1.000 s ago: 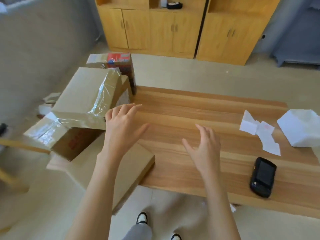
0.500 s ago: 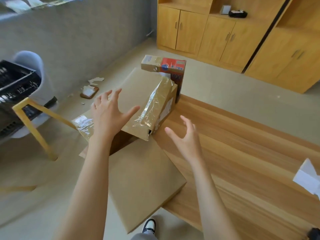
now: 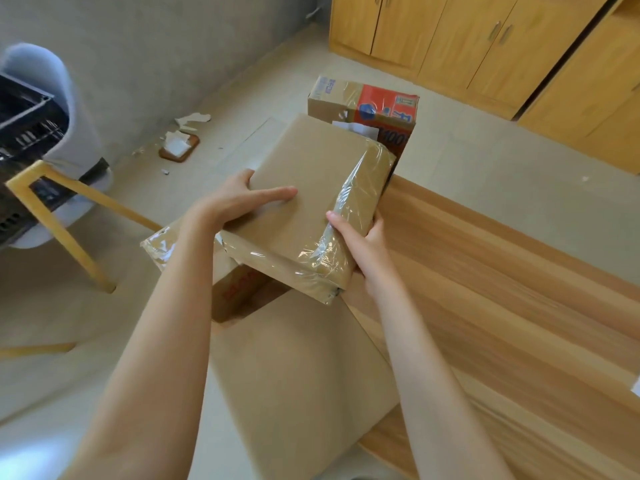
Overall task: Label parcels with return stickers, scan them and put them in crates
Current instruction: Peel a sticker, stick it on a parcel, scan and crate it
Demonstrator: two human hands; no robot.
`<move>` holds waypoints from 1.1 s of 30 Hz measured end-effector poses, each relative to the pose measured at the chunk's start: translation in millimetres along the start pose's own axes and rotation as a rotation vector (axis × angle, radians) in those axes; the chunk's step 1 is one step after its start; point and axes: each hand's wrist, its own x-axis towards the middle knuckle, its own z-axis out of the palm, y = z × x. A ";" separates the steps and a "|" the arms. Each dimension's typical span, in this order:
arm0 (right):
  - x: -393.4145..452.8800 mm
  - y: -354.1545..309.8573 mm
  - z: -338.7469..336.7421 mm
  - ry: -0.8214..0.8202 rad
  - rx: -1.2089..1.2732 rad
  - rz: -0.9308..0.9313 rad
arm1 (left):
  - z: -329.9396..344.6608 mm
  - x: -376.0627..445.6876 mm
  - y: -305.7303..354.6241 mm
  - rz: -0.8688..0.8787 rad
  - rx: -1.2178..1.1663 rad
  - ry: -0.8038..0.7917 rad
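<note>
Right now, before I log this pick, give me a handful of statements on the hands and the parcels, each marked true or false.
1. Both hands hold the brown cardboard parcel wrapped in clear tape. True: the left hand grips its left edge and the right hand its taped right side.
2. That parcel lies flat on the wooden table. False: it sits tilted on top of other boxes.
3. A red and blue printed carton stands behind the parcel. True.
4. The flat plain cardboard box nearest the camera lies wholly on the table. False: it overhangs the table's edge.
5. A return sticker shows on the held parcel's top face. False: that face is bare cardboard.
</note>
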 end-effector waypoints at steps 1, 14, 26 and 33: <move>1.3 1.1 1.5 0.003 0.014 -0.004 | -0.7 1.3 -1.6 0.005 -0.017 -0.008; -43.6 -13.2 -46.9 0.062 0.084 -0.242 | 28.9 -57.4 33.8 0.211 -0.102 0.111; -143.2 42.8 -308.8 0.290 -0.052 -0.310 | 283.0 -136.7 93.0 0.464 -0.322 -0.140; -179.7 137.6 -389.6 0.400 -0.183 -0.174 | 412.5 -153.6 56.0 0.446 -0.214 -0.251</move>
